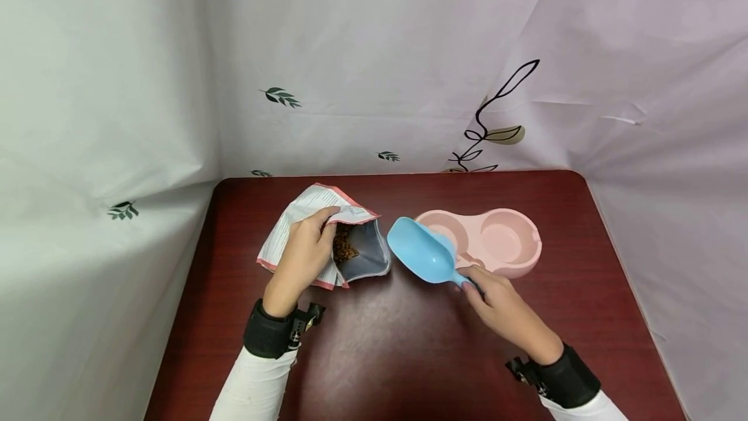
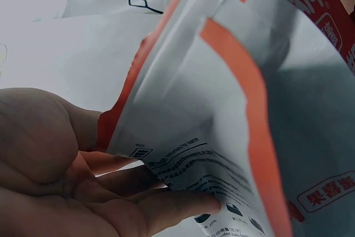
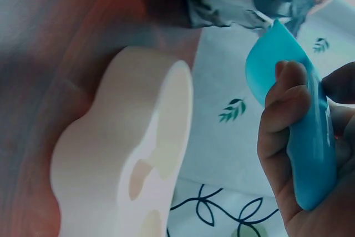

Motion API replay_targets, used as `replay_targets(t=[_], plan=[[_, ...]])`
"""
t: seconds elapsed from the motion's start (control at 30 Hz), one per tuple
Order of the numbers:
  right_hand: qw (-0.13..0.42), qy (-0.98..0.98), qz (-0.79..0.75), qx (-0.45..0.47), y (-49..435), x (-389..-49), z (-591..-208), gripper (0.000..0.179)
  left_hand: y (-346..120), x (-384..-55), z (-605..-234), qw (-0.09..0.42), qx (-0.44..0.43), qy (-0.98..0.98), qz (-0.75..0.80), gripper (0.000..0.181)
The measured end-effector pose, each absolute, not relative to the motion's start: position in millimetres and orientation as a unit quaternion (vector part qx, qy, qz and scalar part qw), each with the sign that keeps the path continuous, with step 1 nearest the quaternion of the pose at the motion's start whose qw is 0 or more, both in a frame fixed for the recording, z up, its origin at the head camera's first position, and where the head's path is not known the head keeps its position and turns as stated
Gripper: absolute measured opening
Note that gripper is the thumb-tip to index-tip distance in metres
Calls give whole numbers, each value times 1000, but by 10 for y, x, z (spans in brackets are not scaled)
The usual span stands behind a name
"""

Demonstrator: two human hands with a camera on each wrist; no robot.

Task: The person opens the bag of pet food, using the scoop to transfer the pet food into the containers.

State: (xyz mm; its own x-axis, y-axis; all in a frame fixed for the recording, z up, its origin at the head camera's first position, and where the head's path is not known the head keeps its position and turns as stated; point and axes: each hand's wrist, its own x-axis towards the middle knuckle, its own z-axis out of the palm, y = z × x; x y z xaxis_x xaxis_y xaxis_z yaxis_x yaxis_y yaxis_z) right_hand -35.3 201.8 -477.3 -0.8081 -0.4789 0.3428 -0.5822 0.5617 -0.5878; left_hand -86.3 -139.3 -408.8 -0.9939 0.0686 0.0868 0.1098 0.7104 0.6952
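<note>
In the head view my left hand [image 1: 305, 249] grips the upper edge of a white and red food bag [image 1: 304, 206], whose mouth opens to the right. Brown kibble [image 1: 343, 244] shows inside it, against the silvery lining. The left wrist view has the thumb and fingers [image 2: 166, 209] on either side of the printed bag edge [image 2: 183, 109]. My right hand [image 1: 505, 310] holds a light blue scoop [image 1: 422, 251] by its handle, fingers curled round it in the right wrist view. The scoop's bowl points left toward the bag mouth, a little apart from it, and no kibble is visible in it.
Behind the scoop stands a pink double pet bowl [image 1: 507, 239] with two round hollows; the scoop partly covers its left one. All this is on a dark red-brown table [image 1: 386, 356]. White cloth with leaf prints [image 1: 362, 51] hangs behind and at both sides.
</note>
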Motion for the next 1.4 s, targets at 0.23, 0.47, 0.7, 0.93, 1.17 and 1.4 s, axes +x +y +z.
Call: replay_targets(t=[0.23, 0.47, 0.7, 0.93, 1.17, 1.4], plan=[[31, -877, 394, 272, 1974, -341, -4554, 23, -1375, -864, -4089, 35, -47, -929, -365, 34], [-51, -873, 385, 293, 1809, -422, -4358, 17, -1346, -855, -4082, 41, -60, -928, -366, 33], [-63, -891, 304, 332, 1650, -609, -4216, 18, -1316, -853, -4073, 52, -67, -931, -356, 32], [-90, -902, 249, 341, 1472, -780, -4039, 34, -1301, -836, -4089, 58, -74, -934, -346, 33], [-94, -909, 193, 358, 1241, -880, -3921, 44, -1253, -811, -4117, 74, -84, -934, -340, 32], [-129, -911, 155, 359, 1054, -952, -3806, 48, -1242, -811, -4110, 89, -88, -932, -341, 31]])
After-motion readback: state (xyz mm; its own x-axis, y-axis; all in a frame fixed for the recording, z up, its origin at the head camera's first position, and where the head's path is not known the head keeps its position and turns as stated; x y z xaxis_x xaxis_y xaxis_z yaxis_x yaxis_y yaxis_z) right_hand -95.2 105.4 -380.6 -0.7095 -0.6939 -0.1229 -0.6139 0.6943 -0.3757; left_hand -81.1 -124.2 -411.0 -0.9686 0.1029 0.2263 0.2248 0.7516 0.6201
